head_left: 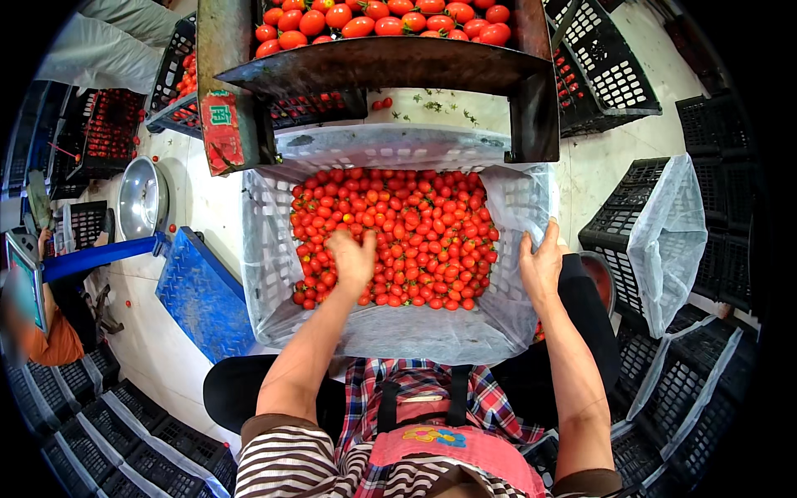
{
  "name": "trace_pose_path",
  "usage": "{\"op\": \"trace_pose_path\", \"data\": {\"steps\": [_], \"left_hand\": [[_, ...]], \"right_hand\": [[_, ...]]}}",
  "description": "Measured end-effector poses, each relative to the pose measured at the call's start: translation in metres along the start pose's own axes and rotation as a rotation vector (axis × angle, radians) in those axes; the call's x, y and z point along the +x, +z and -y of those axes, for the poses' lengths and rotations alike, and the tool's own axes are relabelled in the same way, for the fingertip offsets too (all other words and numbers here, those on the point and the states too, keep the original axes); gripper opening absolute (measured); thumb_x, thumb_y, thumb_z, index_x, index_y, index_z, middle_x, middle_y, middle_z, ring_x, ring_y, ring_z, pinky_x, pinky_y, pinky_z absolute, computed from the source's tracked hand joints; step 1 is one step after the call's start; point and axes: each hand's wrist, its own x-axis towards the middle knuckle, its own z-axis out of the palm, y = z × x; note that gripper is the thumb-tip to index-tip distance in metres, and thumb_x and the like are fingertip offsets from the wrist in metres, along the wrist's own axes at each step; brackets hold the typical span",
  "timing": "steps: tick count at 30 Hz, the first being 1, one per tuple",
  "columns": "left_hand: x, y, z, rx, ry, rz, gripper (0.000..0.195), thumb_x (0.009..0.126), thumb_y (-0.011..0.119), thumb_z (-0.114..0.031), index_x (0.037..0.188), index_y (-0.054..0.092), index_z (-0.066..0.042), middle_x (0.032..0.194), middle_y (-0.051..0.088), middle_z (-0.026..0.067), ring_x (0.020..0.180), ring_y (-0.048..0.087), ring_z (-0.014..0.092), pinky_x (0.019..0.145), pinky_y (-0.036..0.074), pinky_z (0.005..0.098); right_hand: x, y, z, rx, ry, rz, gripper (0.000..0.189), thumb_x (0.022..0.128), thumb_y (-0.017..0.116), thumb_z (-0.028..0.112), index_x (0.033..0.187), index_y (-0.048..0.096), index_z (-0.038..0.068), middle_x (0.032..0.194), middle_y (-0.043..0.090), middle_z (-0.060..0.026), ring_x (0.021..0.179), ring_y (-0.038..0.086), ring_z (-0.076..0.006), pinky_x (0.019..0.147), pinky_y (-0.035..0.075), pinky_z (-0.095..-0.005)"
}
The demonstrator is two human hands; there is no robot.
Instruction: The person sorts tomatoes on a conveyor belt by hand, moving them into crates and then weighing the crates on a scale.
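Observation:
Small red tomatoes (411, 249) fill the bottom of a plastic crate lined with thin white fabric (398, 333), right in front of me. My left hand (352, 254) reaches down onto the tomatoes left of the middle; its fingers are apart and blurred, and whether a tomato is under them cannot be told. At the crate's right rim, my right hand (540, 261) pinches the edge of the white liner between thumb and fingers. Above the crate's far side stands a worn metal chute (386, 65) holding more tomatoes (386, 22).
A blue scale platform (202, 299) and a metal basin (143, 198) are on the floor at left. A lined black crate (622, 230) lies at right. Stacked crates (124, 436) surround the area. At far left sits a person in an orange sleeve (59, 339). Stems litter the floor beyond.

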Motion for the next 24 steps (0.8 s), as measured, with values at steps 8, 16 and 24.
{"op": "trace_pose_path", "data": {"steps": [8, 16, 24], "left_hand": [[0.03, 0.014, 0.015, -0.098, -0.34, 0.128, 0.076, 0.075, 0.074, -0.032, 0.13, 0.035, 0.004, 0.127, 0.043, 0.032, 0.117, 0.046, 0.044, 0.097, 0.041, 0.0468], [0.036, 0.03, 0.05, -0.313, -0.458, 0.205, 0.056, 0.071, 0.075, -0.037, 0.11, 0.059, 0.0, 0.105, 0.064, 0.0185, 0.102, 0.061, 0.032, 0.089, 0.046, 0.0382], [0.022, -0.023, -0.014, -0.451, -0.348, 0.337, 0.036, 0.078, 0.068, -0.029, 0.09, 0.058, 0.003, 0.076, 0.062, 0.0069, 0.066, 0.057, 0.012, 0.06, 0.048, 0.0276]], "right_hand": [[0.001, 0.005, -0.01, -0.049, -0.006, 0.012, 0.053, 0.086, 0.06, 0.019, 0.13, 0.035, 0.002, 0.092, 0.061, -0.0302, 0.082, 0.061, -0.0443, 0.074, 0.048, -0.0462], [-0.001, -0.001, 0.004, 0.02, 0.019, 0.042, 0.042, 0.086, 0.058, 0.018, 0.118, 0.042, -0.003, 0.092, 0.062, -0.0301, 0.085, 0.059, -0.047, 0.075, 0.047, -0.0507], [-0.005, -0.004, 0.011, -0.216, -0.289, -0.286, 0.067, 0.077, 0.067, 0.019, 0.137, 0.037, 0.009, 0.13, 0.041, -0.0179, 0.118, 0.04, -0.0363, 0.098, 0.036, -0.0442]]}}
